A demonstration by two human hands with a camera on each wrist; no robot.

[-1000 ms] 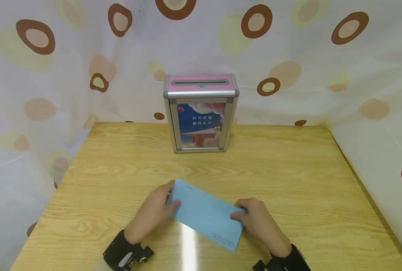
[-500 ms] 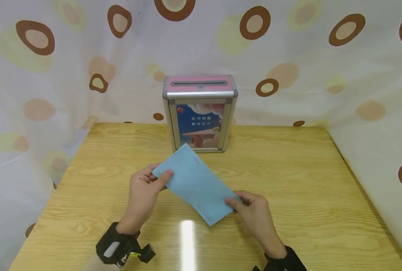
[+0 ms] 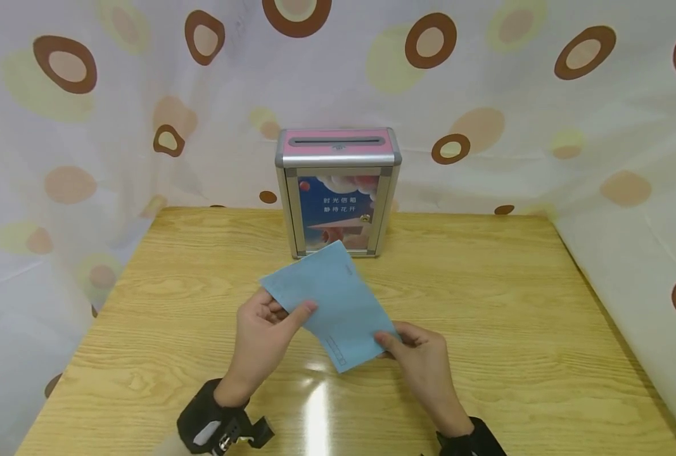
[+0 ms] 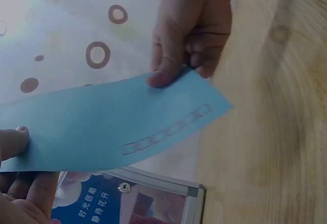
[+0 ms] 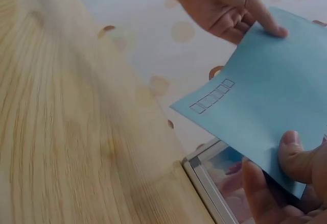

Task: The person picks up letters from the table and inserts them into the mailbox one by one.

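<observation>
A light blue envelope (image 3: 338, 297) is held tilted above the table, bowed a little, with a row of small printed boxes near one edge. My left hand (image 3: 266, 335) pinches its left side, thumb on the face and fingers behind. At the lower right corner, my right hand (image 3: 426, 361) grips it between thumb and fingers. Behind the envelope stands a mailbox (image 3: 338, 190) with a silver frame, pink top and a slot in that top. In the left wrist view the mailbox (image 4: 153, 198) shows below the envelope (image 4: 102, 117), partly covered.
The wooden table (image 3: 486, 304) runs under both hands, with a bright reflection near the front. A white curtain (image 3: 338, 76) with brown and yellow spots hangs behind the table and along both sides. The mailbox stands near the table's back edge.
The envelope has been lifted and turned, its upper end moving up and then right, now overlapping the mailbox's lower front. My left hand has risen and shifted its hold along the envelope.
</observation>
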